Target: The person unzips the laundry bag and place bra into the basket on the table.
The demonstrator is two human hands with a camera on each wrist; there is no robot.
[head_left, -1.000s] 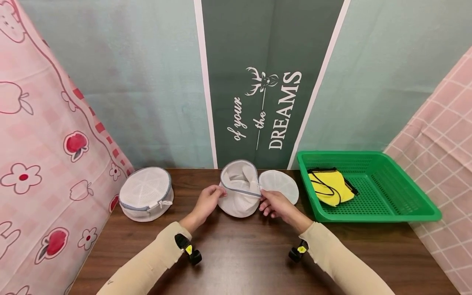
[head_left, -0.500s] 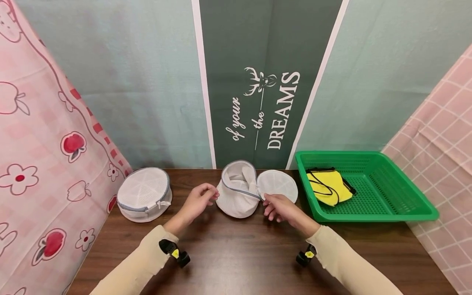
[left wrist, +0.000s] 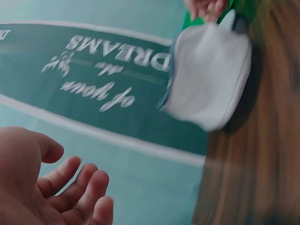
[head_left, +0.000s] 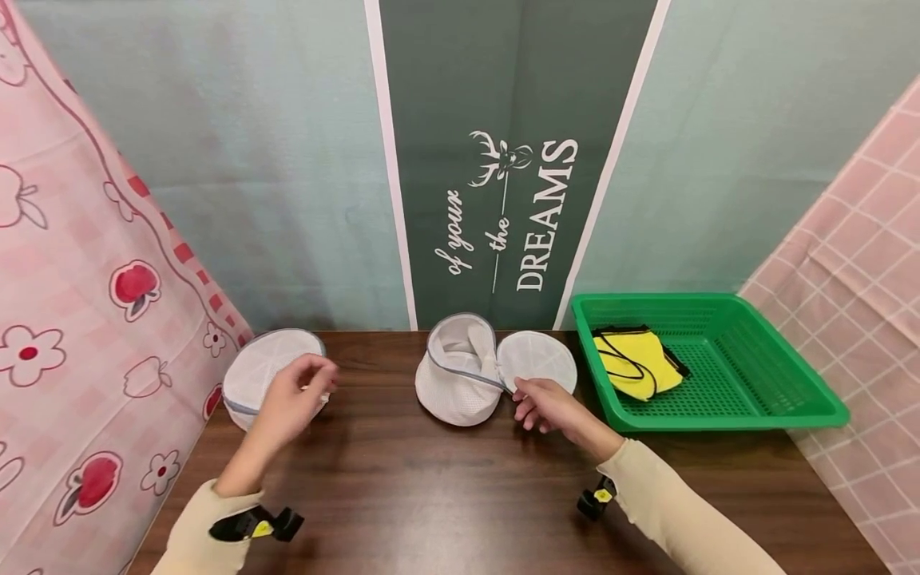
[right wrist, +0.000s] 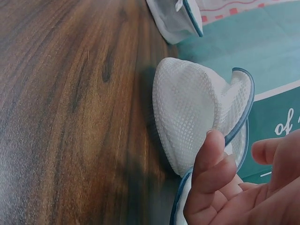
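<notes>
In the middle of the table stands a white mesh laundry bag (head_left: 457, 397) with blue-grey edging, its mouth open and its round lid (head_left: 537, 359) folded out to the right. My right hand (head_left: 553, 409) is at the bag's front rim where it meets the lid. The right wrist view shows its thumb apart from the bent fingers (right wrist: 211, 164), which touch or nearly touch the edging. My left hand (head_left: 293, 395) hovers in front of another mesh laundry bag (head_left: 262, 367), round and zipped, partly covering it. Loosely bent, its fingers (left wrist: 89, 183) hold nothing.
A green plastic basket (head_left: 726, 419) stands at the right, with a yellow cloth pouch (head_left: 636, 363) with black cords inside. Patterned curtains enclose the back and sides of the brown wooden table (head_left: 431, 495).
My left hand has let go of the middle bag's rim and moved left to the zipped bag. The right hand stays near the rim, and the middle bag keeps its place.
</notes>
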